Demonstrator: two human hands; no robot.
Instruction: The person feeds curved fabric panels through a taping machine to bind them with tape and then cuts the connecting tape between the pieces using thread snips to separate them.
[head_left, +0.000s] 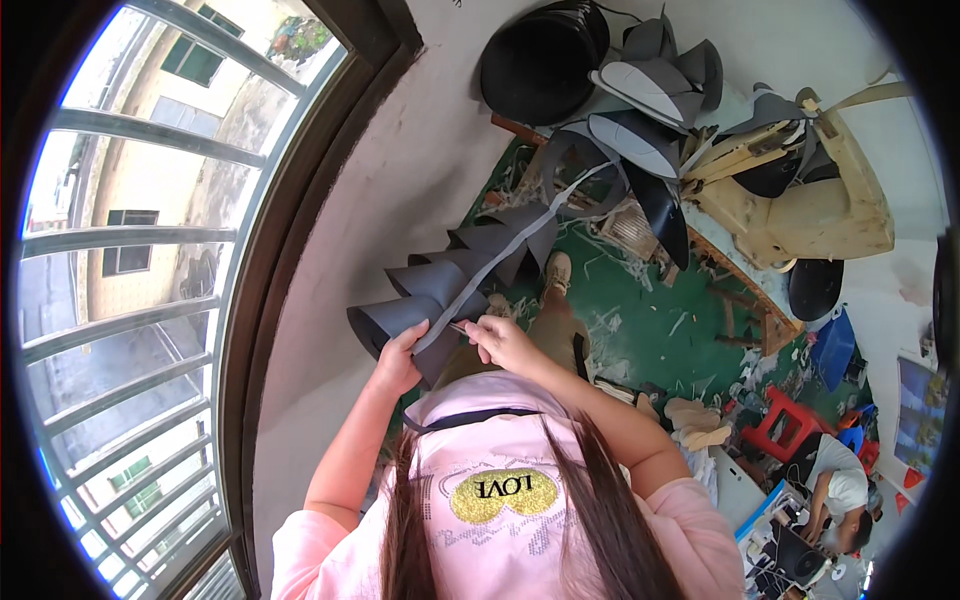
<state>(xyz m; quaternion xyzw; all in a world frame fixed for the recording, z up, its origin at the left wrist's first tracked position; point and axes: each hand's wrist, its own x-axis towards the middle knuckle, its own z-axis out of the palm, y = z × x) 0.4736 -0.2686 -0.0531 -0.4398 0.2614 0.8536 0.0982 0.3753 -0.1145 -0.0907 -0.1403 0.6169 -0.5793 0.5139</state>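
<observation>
My left hand (402,358) is closed, with its thumb pressed on the near end of a long light-grey strip (500,250) and the dark grey piece under it. This strip runs up and away to the sewing machine. A string of curved dark grey pieces (400,312) hangs along its left side, their rounded edges overlapping. Close to the strip, my right hand (500,342) is closed in a pinch on a small thin tool (458,326); its tip touches or nearly touches the grey material. The tool's kind is too small to make out.
A cream sewing machine (830,220) stands on a worktable (740,262) at the far right. More grey pieces (640,140) and a black bin-like cylinder (545,62) are beside it. Scraps litter the green floor (640,300). A barred window (150,240) is left; another person (840,490) sits lower right, near a red stool (785,425).
</observation>
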